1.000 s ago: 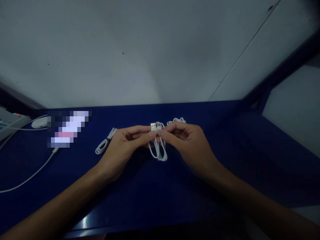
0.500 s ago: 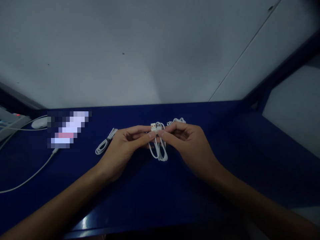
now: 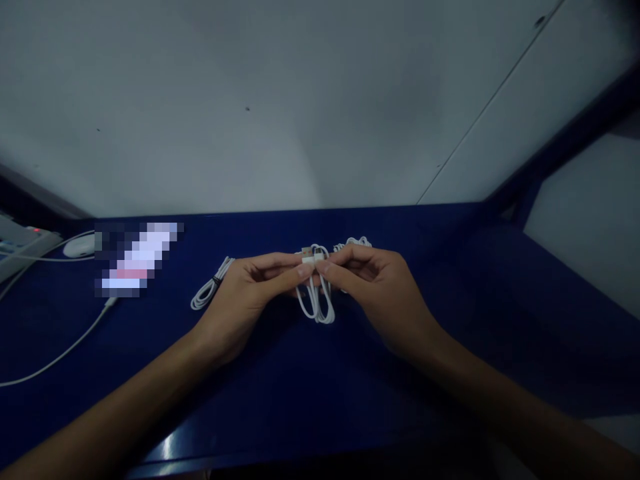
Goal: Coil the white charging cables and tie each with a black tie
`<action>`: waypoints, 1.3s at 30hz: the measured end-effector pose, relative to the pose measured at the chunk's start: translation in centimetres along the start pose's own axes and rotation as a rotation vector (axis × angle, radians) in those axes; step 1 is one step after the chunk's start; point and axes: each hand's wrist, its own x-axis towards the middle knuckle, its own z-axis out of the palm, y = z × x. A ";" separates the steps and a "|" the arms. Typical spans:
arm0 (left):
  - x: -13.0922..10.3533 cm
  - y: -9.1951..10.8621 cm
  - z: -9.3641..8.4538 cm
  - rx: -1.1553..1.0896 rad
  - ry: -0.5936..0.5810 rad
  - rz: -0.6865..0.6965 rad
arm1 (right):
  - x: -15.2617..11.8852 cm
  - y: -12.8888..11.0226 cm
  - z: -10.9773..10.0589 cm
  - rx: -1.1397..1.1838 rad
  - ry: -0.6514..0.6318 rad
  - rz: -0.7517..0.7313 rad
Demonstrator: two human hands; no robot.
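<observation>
A white USB cable (image 3: pixel 326 312), looped into a small bundle, is pinched between both hands above the blue table (image 3: pixel 310 393). My left hand (image 3: pixel 250 287) grips it from the left, thumb near the USB-A plug, whose metal end points away from me. From the right, my right hand (image 3: pixel 380 280) closes thumb and fingers on the other plug and the upper loops. Both plugs sit side by side at the top of the bundle, and the loops hang toward me. Fingers hide part of the bundle's middle.
Left of my left hand lies another coiled white cable (image 3: pixel 206 293) with a dark tie. A further white cable (image 3: pixel 359 241) is behind my right hand. At far left are a blurred-out phone (image 3: pixel 140 260) on a cord, a white rounded object (image 3: pixel 79 245) and a power strip (image 3: pixel 30 243).
Hardly anything differs. The plugs have turned slightly within my fingers, and the second plug shows a little more clearly beside the USB-A one.
</observation>
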 end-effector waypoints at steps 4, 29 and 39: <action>0.0 0.0 -0.1 -0.020 -0.022 -0.007 | 0.0 -0.2 0.0 -0.002 -0.009 -0.008; 0.5 -0.3 -0.2 -0.021 -0.017 -0.013 | -0.1 0.3 0.3 0.004 0.027 0.001; 0.4 -0.1 -0.2 -0.039 -0.025 -0.031 | -0.1 0.2 0.3 0.018 0.014 0.006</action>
